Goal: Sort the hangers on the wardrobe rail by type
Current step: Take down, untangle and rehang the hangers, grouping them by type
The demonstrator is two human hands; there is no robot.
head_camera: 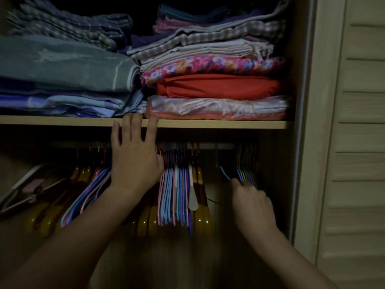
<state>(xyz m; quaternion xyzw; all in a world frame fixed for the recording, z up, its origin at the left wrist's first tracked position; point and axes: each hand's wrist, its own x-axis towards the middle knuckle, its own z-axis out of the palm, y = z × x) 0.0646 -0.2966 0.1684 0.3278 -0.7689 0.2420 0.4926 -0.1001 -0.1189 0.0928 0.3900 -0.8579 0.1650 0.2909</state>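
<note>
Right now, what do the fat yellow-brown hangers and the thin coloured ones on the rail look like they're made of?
Yellow-brown hangers: thick and glossy with small bright glints, probably lacquered wood, possibly shiny plastic; the dim light leaves it open.
Thin coloured hangers: slim rods in pink, blue and purple with a matte look, likely coated wire or thin plastic.
Rail: pale and smooth, probably metal.

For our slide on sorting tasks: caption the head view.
Left hand spread against mixed hangers; right hand grips thin hangers at the rail's right end.

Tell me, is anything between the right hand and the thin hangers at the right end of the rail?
Nothing visible. The right hand already reaches the thin hangers at the right end of the rail, fingertips at their lower edges. Whether it grips one is too blurred and dark to tell.
</note>
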